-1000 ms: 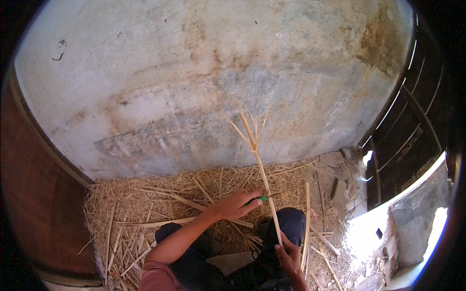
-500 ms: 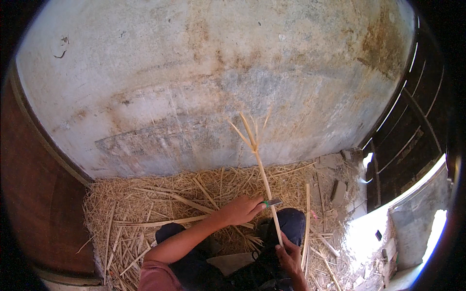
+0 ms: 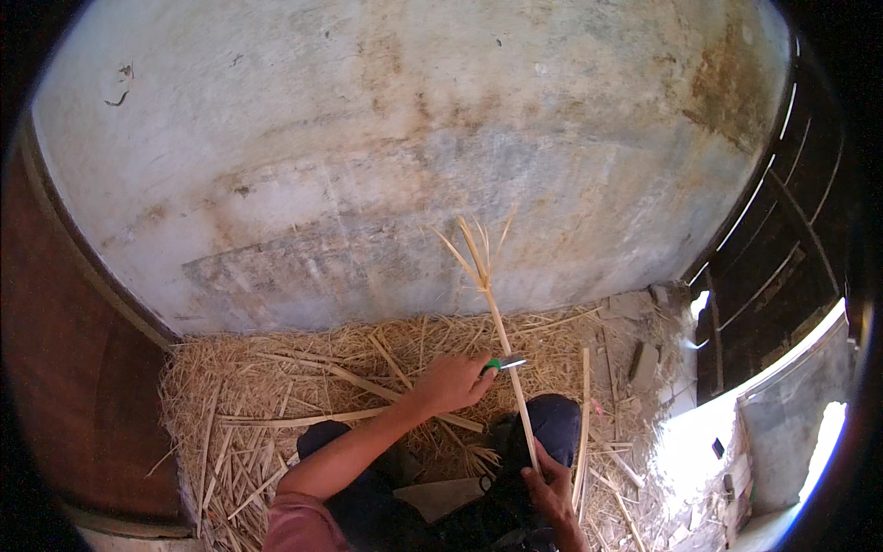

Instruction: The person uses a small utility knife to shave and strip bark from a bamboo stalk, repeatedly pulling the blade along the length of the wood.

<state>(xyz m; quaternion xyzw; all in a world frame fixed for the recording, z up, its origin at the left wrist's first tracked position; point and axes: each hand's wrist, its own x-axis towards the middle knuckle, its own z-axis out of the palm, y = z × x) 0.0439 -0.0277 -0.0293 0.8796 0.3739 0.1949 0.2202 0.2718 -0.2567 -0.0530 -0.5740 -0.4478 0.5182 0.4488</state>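
My left hand (image 3: 452,382) is closed around the green handle of a small knife (image 3: 509,362). Its blade lies across a pale bamboo stick (image 3: 501,327), about midway along it. The stick slants up and away from me, and its far end fans into several split, curling strips (image 3: 476,253) in front of the wall. Low down, near my right knee, my right hand (image 3: 550,480) grips the near end of the stick. Dark trousers (image 3: 552,423) cover my bent legs on both sides of my hands.
Straw-like shavings (image 3: 276,368) and several long split strips (image 3: 303,420) cover the floor. A stained wall (image 3: 414,184) rises just ahead. At left stands a brown panel (image 3: 92,368); at right, a brick-like block (image 3: 644,364) lies near a dark slatted panel (image 3: 782,230).
My left hand has slid the knife a little farther up the stick, away from me. My right hand and the stick have hardly moved.
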